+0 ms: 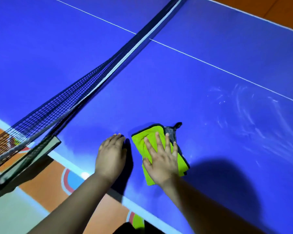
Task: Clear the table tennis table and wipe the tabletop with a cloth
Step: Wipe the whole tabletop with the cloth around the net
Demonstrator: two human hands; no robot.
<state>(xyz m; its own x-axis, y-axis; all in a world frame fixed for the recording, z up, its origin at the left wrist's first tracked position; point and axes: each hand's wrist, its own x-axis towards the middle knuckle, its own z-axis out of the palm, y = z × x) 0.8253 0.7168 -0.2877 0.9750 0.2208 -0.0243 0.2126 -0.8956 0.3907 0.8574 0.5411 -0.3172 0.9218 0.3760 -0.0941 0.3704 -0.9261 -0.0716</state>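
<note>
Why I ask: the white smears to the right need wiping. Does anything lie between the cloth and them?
Nothing visible does. The right hand presses flat on the green cloth, and only bare blue tabletop runs from it to the white smears. The left hand and the net sit on the cloth's other side.

Orange floor (41, 195) shows near left, past the tabletop (209, 56) edge. It is painted with a blue patch (76, 181) ringed by a red-and-white arc (65, 181), beside a pale grey area (7, 217). A bright glint (85, 175) of light sits on the blue. More orange floor lies far right.
</note>
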